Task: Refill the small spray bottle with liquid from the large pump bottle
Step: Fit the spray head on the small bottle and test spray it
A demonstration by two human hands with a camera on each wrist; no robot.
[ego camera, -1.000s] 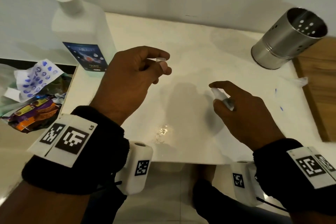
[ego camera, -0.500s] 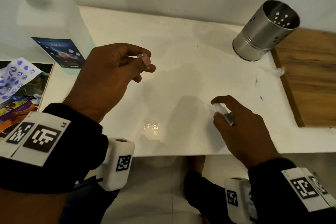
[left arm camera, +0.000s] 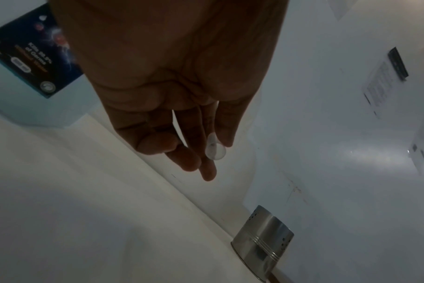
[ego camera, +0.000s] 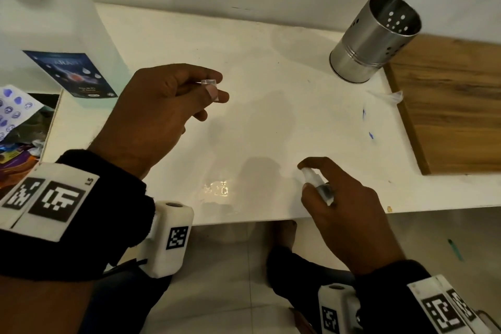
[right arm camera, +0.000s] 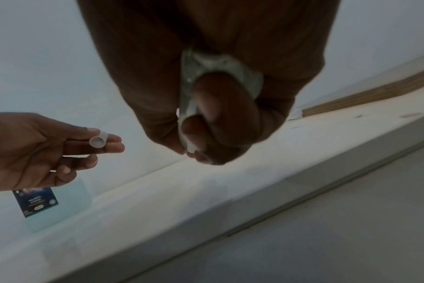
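My right hand (ego camera: 336, 198) grips the small spray bottle (ego camera: 317, 184) near the white table's front edge, with the forefinger laid over its white nozzle; the bottle (right arm camera: 206, 84) shows between the curled fingers in the right wrist view. My left hand (ego camera: 168, 106) hovers over the table to the left and pinches a small clear cap (ego camera: 209, 83) between thumb and forefinger; the cap (left arm camera: 214, 148) (right arm camera: 98, 141) also shows in both wrist views. The large white pump bottle (ego camera: 51, 35) with a blue label stands at the table's back left corner, mostly out of frame.
A perforated steel cup (ego camera: 376, 38) stands at the back right beside a wooden board (ego camera: 450, 106). A small wet patch (ego camera: 217, 188) glints near the front edge of the white table (ego camera: 257, 89). Wrappers and a printed sheet (ego camera: 16, 116) fill a bin to the left.
My right hand has drawn the spray bottle back toward the table's front edge. The left hand keeps the cap pinched in about the same place. The head view has shifted.
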